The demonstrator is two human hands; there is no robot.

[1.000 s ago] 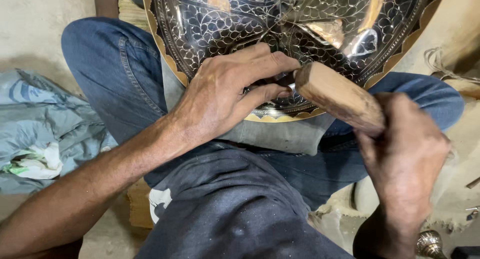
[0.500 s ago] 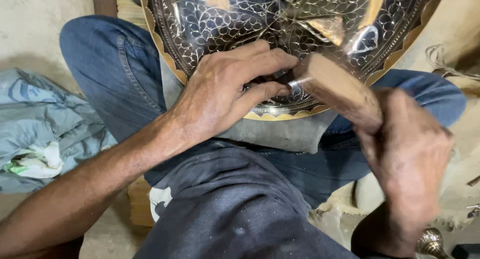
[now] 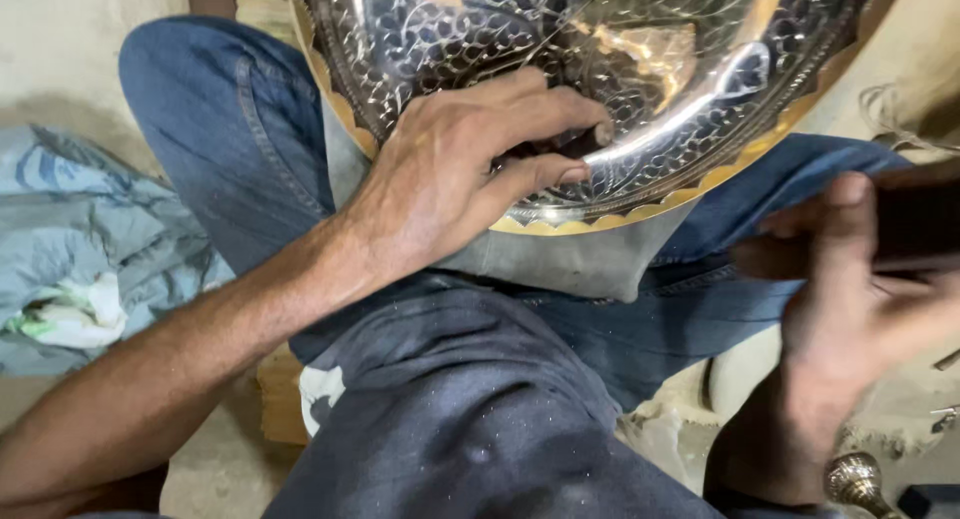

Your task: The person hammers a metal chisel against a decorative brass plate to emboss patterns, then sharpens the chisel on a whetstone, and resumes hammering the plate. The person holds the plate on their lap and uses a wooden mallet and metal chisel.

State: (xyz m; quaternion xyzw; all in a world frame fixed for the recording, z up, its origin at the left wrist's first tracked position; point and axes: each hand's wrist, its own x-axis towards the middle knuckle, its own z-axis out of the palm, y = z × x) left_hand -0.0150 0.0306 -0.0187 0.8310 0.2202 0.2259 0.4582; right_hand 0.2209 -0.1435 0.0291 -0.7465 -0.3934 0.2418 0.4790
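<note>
A large round engraved silver tray (image 3: 620, 204) with a scalloped golden rim rests on my lap, over jeans. My left hand (image 3: 470, 169) lies on its lower edge. Its thumb and fingers pinch a small dark punch (image 3: 578, 141), which is mostly hidden. My right hand (image 3: 850, 309) is blurred at the right, away from the tray. It grips the handle of a wooden hammer (image 3: 920, 224), which shows only as a dark smear.
A grey cloth (image 3: 580, 264) hangs under the tray over my knee. Crumpled blue-grey fabric (image 3: 90, 269) lies on the floor at left. A small ornate metal piece (image 3: 855, 479) stands at bottom right, and a wooden block (image 3: 280, 409) sits beneath my leg.
The hammer head was right by my left fingertips. My right hand has now swung it back to the right, clear of the tray. My left hand has kept its place.
</note>
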